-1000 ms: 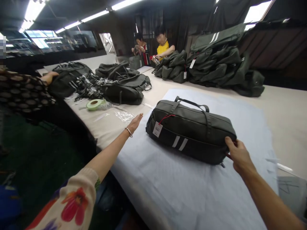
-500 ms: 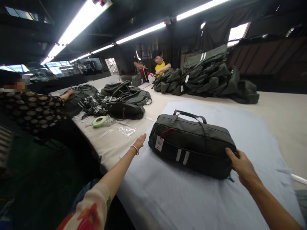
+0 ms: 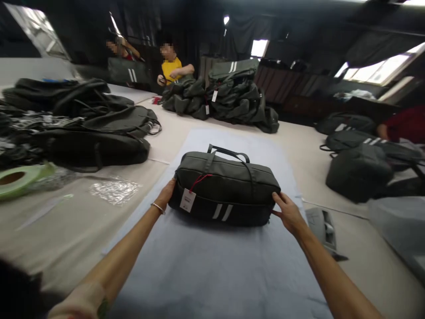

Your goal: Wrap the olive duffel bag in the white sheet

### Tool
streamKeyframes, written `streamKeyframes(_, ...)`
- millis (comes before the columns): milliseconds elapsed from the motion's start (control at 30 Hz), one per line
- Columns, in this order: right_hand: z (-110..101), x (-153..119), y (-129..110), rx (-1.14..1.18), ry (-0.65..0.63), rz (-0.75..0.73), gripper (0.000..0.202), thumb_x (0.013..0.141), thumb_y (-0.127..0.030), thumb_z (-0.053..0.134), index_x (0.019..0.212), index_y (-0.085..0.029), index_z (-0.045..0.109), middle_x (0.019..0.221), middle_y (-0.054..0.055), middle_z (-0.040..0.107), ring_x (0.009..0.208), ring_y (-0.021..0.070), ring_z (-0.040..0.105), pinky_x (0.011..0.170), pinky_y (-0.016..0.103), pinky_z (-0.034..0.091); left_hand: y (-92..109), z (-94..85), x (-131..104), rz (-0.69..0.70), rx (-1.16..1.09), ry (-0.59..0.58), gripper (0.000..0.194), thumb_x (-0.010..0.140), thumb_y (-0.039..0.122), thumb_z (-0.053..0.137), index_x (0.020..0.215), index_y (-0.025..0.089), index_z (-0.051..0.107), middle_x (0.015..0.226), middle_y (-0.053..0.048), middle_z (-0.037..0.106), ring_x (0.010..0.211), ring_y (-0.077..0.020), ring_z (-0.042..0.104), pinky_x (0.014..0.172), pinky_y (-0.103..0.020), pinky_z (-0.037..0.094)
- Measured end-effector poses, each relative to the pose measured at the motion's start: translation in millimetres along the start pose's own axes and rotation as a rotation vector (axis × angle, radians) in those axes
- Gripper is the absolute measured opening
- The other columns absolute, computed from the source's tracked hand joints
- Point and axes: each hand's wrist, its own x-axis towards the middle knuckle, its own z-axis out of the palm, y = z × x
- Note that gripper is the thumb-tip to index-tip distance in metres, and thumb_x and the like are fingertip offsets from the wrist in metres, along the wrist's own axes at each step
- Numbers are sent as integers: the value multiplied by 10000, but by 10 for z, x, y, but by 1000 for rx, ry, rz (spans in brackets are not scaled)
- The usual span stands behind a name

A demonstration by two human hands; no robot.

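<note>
A dark grey-green duffel bag (image 3: 229, 188) lies lengthwise on a pale blue cloth (image 3: 212, 270), its two handles standing up. A white hang tag (image 3: 187, 200) on a red cord and two white stripes mark its front side. My left hand (image 3: 167, 193), with a bracelet at the wrist, presses round the bag's left end; its fingertips are partly hidden behind the bag. At the opposite end, my right hand (image 3: 288, 212) pinches the right corner between thumb and fingers. Both hands hold the bag between them.
Dark bags (image 3: 99, 137) and a light green tape roll (image 3: 23, 179) lie left, near crumpled clear plastic (image 3: 115, 189). A bag heap (image 3: 232, 97) stands behind. A grey tape dispenser (image 3: 323, 228) and more bags (image 3: 360, 170) are right. Co-workers stand across the table, one in yellow (image 3: 171, 68).
My left hand has moved from beside the bag onto its left end. My right hand stays on the right end. The view has swung right, bringing in the dispenser and right-hand bags.
</note>
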Motion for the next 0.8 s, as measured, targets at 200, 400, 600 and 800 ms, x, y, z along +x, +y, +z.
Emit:
streamKeyframes(200, 8, -93, -119, 76, 99, -90, 437, 693, -546, 714, 1039, -299, 615, 1212, -8, 590, 1094, 225, 540, 724, 351, 607, 387, 42, 348, 164, 15, -167, 672, 789, 737, 524, 1238, 245, 610, 1297, -55, 619, 1256, -255, 511, 1088, -386, 377)
streamKeyframes(400, 127, -133, -99, 120, 149, -131, 401, 710, -536, 713, 1020, -300, 618, 1173, 6, 583, 1097, 225, 529, 741, 339, 598, 536, 95, 574, 214, 43, -174, 689, 800, 749, 485, 1248, 238, 597, 1275, -51, 627, 1229, -283, 516, 1059, -420, 404)
streamKeyframes(600, 199, -145, 187, 93, 166, -60, 430, 704, -532, 716, 1041, -285, 616, 1129, 4, 594, 1077, 214, 531, 733, 329, 583, 91, 63, 491, 165, 142, -140, 696, 835, 718, 441, 1286, 204, 569, 1344, -87, 573, 1305, -290, 446, 1126, -437, 315)
streamKeyframes(800, 199, -112, 224, 67, 165, -59, 447, 712, -526, 714, 1083, -303, 606, 1167, 3, 587, 1112, 206, 517, 708, 286, 570, 25, 92, 551, 173, 198, -117, 670, 870, 683, 411, 1306, 194, 551, 1358, -87, 559, 1311, -267, 441, 1133, -394, 310)
